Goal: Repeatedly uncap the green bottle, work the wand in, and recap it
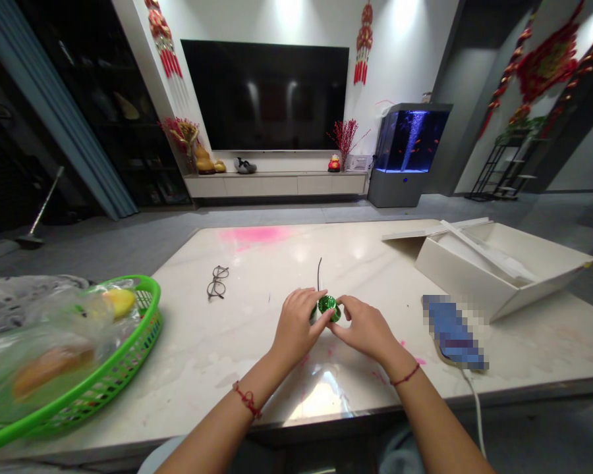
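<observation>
A small, shiny green round object [327, 304] with a foil-like surface is held above the white marble tabletop, between the fingertips of both hands. My left hand [299, 319] grips its left side with thumb and fingers closed. On the right side, my right hand [363, 326] pinches it too. What exactly the green object is I cannot make out, since fingers cover part of it. Just behind it a thin, dark, curved strip [319, 273] points away from me; its near end is hidden by my left hand. Dark-framed glasses [218, 283] lie on the table to the left.
A green plastic basket [151, 313] with bagged food stands at the left. An open white box [467, 283] sits at the right, near a blurred phone [454, 334] with a white cable [476, 408]. Pink stains [254, 234] mark the far table edge.
</observation>
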Demonstrator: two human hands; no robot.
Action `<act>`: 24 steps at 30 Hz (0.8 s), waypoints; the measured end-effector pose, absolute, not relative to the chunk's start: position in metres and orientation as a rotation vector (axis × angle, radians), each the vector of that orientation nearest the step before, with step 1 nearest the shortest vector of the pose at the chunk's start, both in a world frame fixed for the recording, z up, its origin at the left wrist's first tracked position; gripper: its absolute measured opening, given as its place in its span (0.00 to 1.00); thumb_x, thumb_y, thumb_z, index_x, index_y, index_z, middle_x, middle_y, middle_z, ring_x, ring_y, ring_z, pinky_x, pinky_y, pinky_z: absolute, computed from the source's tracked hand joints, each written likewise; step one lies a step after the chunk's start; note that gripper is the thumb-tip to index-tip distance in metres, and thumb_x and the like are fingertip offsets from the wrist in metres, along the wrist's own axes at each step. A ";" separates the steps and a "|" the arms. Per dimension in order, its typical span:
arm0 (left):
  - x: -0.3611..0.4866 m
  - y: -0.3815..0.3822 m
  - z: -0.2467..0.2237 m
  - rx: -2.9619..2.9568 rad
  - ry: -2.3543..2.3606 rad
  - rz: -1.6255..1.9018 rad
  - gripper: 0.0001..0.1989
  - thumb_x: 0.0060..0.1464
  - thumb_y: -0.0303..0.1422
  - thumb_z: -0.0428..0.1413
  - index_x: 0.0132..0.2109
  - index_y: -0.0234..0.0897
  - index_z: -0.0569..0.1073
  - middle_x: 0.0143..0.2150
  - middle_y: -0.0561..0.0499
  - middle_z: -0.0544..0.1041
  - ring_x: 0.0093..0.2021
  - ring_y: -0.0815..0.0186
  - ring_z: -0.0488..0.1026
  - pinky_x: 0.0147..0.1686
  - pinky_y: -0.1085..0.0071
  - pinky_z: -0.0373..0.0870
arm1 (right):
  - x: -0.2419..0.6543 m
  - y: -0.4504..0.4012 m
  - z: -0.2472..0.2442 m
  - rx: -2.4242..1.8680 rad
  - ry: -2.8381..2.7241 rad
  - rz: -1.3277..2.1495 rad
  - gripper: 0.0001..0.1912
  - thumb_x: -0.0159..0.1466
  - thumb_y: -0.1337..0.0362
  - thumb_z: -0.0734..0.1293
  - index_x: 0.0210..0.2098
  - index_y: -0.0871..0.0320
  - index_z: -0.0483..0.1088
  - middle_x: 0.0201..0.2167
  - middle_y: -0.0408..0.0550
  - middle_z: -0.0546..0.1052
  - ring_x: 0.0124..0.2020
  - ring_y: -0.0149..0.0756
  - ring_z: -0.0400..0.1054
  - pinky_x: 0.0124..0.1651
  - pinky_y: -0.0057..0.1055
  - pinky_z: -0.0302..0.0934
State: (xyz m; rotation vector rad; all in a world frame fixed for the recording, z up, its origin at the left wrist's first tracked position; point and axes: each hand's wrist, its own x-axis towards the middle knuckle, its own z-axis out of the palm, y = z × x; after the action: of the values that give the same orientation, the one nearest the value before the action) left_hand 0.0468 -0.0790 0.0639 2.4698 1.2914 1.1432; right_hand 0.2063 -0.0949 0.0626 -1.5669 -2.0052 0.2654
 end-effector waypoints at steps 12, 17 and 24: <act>0.039 -0.081 0.073 2.011 1.379 1.197 0.16 0.52 0.40 0.51 0.47 0.42 0.71 0.41 0.49 0.76 0.43 0.61 0.70 0.56 0.58 0.53 | 0.210 -0.091 0.060 -1.211 -1.641 0.694 0.17 0.50 0.61 0.68 0.39 0.56 0.67 0.36 0.47 0.70 0.34 0.33 0.65 0.39 0.33 0.62; 0.042 -0.084 0.079 1.689 1.304 1.258 0.17 0.51 0.42 0.51 0.44 0.40 0.73 0.45 0.49 0.75 0.48 0.61 0.69 0.53 0.64 0.58 | 0.197 -0.089 0.062 -1.031 -1.240 1.137 0.22 0.47 0.60 0.71 0.41 0.57 0.65 0.35 0.46 0.72 0.34 0.33 0.67 0.40 0.33 0.62; 0.046 -0.088 0.079 1.540 1.212 1.293 0.18 0.50 0.43 0.51 0.44 0.36 0.71 0.45 0.48 0.75 0.47 0.62 0.69 0.48 0.68 0.62 | 0.182 -0.095 0.064 -0.838 -0.933 1.396 0.21 0.47 0.58 0.71 0.40 0.58 0.68 0.35 0.47 0.73 0.33 0.33 0.66 0.39 0.33 0.62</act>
State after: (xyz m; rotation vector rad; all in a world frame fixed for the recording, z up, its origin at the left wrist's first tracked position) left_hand 0.0464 -0.0880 0.0792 1.5405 1.2120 1.2930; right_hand 0.1821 -0.0949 0.0644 -0.8378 -0.9333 1.3956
